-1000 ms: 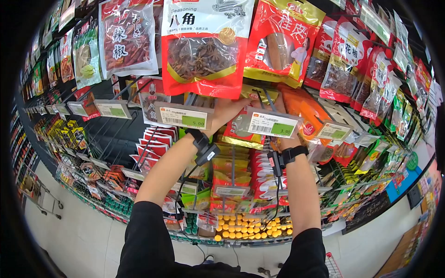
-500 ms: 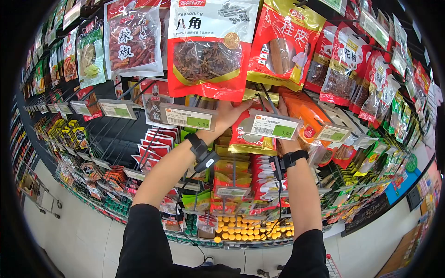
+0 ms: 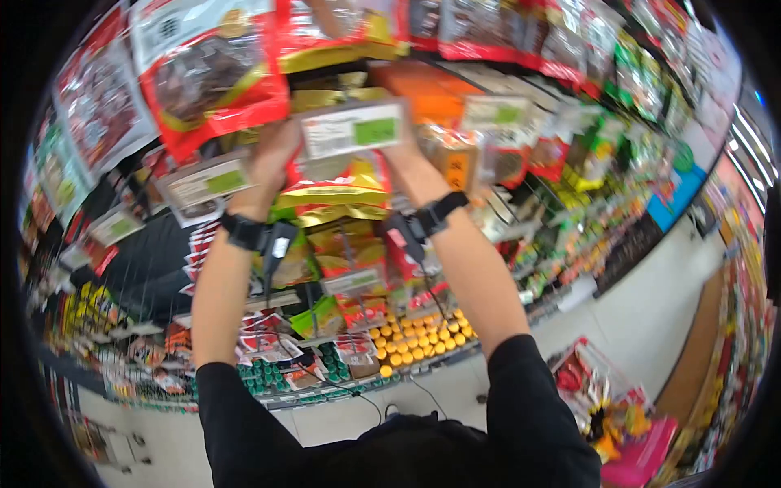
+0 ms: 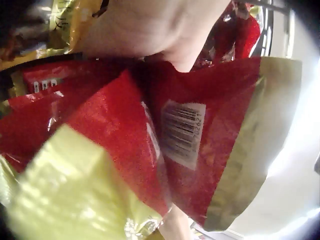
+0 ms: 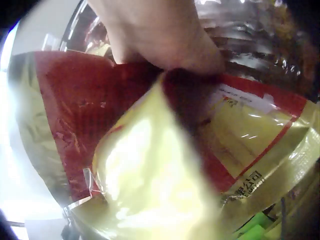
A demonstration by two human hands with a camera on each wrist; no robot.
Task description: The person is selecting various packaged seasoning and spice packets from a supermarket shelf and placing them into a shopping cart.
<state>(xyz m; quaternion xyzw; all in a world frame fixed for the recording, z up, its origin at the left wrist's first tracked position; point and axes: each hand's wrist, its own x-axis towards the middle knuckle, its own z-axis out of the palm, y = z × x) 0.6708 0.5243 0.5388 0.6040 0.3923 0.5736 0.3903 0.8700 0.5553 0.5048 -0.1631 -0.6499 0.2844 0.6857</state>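
In the head view a red-and-gold seasoning packet (image 3: pixel 338 191) hangs on the rack under a price tag (image 3: pixel 351 130). My left hand (image 3: pixel 274 154) grips its left side, and my right hand (image 3: pixel 402 154) holds the right side. From the left wrist, the left hand (image 4: pixel 155 30) is over creased red packets, one with a barcode label (image 4: pixel 182 132). The right wrist view has the right hand (image 5: pixel 155 35) at the top of a red packet (image 5: pixel 75 115), with a gold packet edge (image 5: pixel 150 170) bulging in front. The fingertips are hidden behind the packaging.
Large star anise (image 3: pixel 211 73) and red-gold packets (image 3: pixel 338 41) hang just above the hands. An orange packet (image 3: pixel 427 89) is to the right. More packets (image 3: pixel 346 244) fill lower hooks above yellow-capped jars (image 3: pixel 415 337). A loaded cart (image 3: pixel 606 390) stands at lower right.
The head view has swung to the right, so the rack appears shifted left and tilted, and the cart's load shows. Both hands remain at the packet behind the price tag.
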